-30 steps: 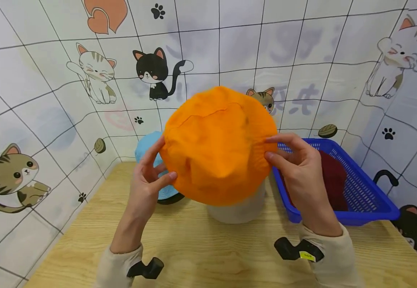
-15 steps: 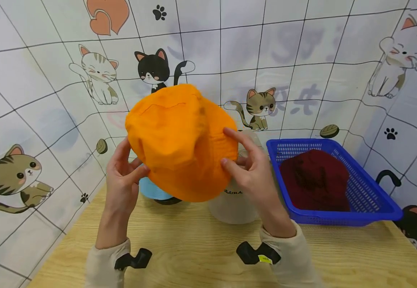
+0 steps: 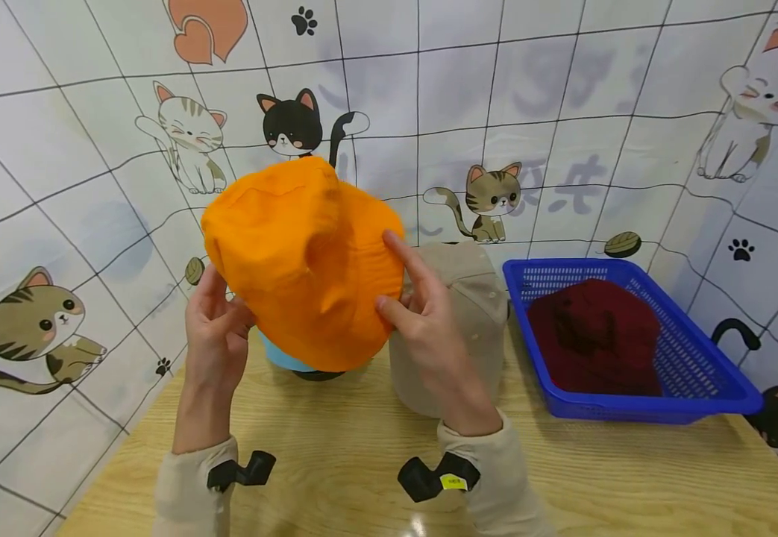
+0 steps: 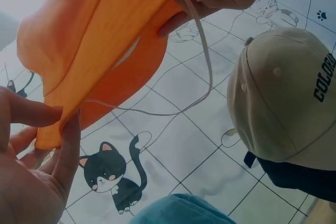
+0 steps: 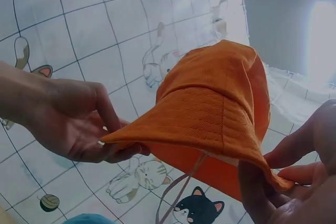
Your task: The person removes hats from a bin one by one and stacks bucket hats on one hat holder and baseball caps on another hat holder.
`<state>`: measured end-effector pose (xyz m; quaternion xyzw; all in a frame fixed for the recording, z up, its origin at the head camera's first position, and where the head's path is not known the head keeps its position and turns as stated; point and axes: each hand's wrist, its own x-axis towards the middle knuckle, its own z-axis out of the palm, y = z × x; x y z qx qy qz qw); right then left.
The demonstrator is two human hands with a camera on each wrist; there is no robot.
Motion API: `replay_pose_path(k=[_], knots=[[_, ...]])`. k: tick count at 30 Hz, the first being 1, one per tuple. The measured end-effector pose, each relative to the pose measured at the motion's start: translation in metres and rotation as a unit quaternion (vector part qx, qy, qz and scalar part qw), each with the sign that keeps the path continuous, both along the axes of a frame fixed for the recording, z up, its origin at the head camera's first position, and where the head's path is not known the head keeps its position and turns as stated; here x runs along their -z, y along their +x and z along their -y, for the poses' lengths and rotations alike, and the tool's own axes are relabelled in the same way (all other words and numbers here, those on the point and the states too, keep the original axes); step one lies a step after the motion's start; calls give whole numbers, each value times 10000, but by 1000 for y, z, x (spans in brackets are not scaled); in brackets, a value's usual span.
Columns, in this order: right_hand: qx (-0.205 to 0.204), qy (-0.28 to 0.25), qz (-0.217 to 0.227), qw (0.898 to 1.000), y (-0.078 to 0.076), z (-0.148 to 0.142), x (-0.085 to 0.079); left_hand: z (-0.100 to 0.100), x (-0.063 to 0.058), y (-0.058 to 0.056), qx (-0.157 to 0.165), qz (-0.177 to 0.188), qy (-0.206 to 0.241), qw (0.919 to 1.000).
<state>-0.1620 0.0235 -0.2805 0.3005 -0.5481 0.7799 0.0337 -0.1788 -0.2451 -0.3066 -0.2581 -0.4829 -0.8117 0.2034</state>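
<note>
An orange bucket hat (image 3: pixel 281 253) is held up over the table, its crown facing up and left. My left hand (image 3: pixel 214 328) pinches the brim at its left side, and my right hand (image 3: pixel 429 328) pinches the opposite side between thumb and fingers. Under the brim hangs a thin loop of chin cord (image 4: pixel 206 61), seen in the left wrist view. Behind the right hand stands a beige cap (image 3: pixel 479 321) with dark lettering, partly covered. A light blue hat (image 3: pixel 283 356) shows only its lower edge below the orange one.
On the right of the wooden table (image 3: pixel 348 462) sits a blue plastic basket (image 3: pixel 637 406) with a dark red hat (image 3: pixel 597 343) inside. A wall covering (image 3: pixel 389 82) printed with cats and grid lines rises close behind and at the left.
Both hands have carried the orange bucket hat to the left and turned it, so its crown tilts left. The beige cap and the basket are now less covered.
</note>
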Motion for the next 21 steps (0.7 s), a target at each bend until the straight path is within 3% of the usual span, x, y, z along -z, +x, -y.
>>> replay_pose_path(k=[10,21], knots=[[-348,-64,334,9988,-16,36,17,20,7,-8,-12,162,448,9989],[-170,97,850,9962,-39,52,44,32,23,-26,-227,1018,868,9908]])
